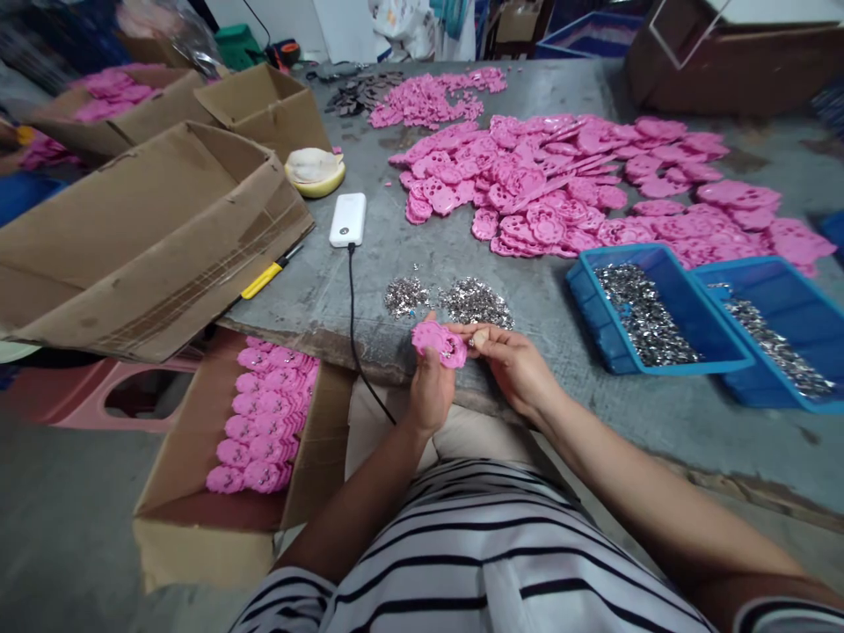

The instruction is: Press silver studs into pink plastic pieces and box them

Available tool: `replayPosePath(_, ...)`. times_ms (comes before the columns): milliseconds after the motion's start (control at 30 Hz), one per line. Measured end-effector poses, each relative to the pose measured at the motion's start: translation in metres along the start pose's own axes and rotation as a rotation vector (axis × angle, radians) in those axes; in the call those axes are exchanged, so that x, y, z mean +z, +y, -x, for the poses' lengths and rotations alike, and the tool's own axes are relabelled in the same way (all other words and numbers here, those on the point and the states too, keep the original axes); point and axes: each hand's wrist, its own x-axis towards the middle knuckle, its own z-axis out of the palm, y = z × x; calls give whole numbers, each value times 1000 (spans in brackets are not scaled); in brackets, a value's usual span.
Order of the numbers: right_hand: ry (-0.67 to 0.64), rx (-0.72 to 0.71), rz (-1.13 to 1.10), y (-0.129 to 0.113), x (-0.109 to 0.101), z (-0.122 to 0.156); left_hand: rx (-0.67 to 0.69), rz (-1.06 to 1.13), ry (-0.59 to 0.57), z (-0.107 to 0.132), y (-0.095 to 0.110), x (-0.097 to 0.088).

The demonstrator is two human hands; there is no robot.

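My left hand grips a pink flower-shaped plastic piece at the table's front edge. My right hand is pinched at the piece's right side, its fingertips closed on something too small to name. Just beyond both hands lie two small heaps of silver metal bits on the grey table. A large spread of the same pink pieces covers the table's far right half.
Two blue trays of silver bits stand at the right. A white power bank with a black cable lies mid-table. A cardboard box of stacked pink pieces sits on the floor at my left. More boxes crowd the left.
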Motion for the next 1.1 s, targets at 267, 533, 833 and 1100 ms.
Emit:
replayPosePath(267,342,-379,233,-68,-65,3,10,-62,3,1,1,-11)
replayPosePath(533,723,-328,533,-108,-146,5,16,-74,-6,1,1,-18)
replayPosePath(833,710,-271,446,-98,-151,2,23,-90,-10,0,2,-20)
replayPosePath(1100,673,-302,386,-96,-155,-2,0,-87,5,2,3,-19)
